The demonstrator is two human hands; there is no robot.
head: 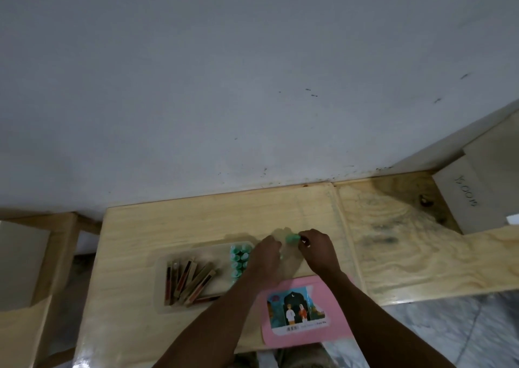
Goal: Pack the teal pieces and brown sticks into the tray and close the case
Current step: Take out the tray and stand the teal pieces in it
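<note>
A clear plastic tray [168, 258] lies on the wooden table. Several brown sticks [188, 283] lie fanned in its left part, and several teal pieces [238, 261] stand in two rows along its right side. My right hand [317, 251] pinches one teal piece [292, 238] just beyond the tray's far right corner. My left hand [265, 255] is curled beside it, over the tray's right edge; a bit of teal shows at its fingers, but I cannot tell whether it grips anything. The pink case lid [334, 325] with a picture label lies under my right forearm.
The pale wooden table [196, 218] butts against a grey wall. A second plywood board [407, 241] adjoins it on the right, with a grey box [471, 196] at its far right corner. A wooden frame [56, 241] stands to the left.
</note>
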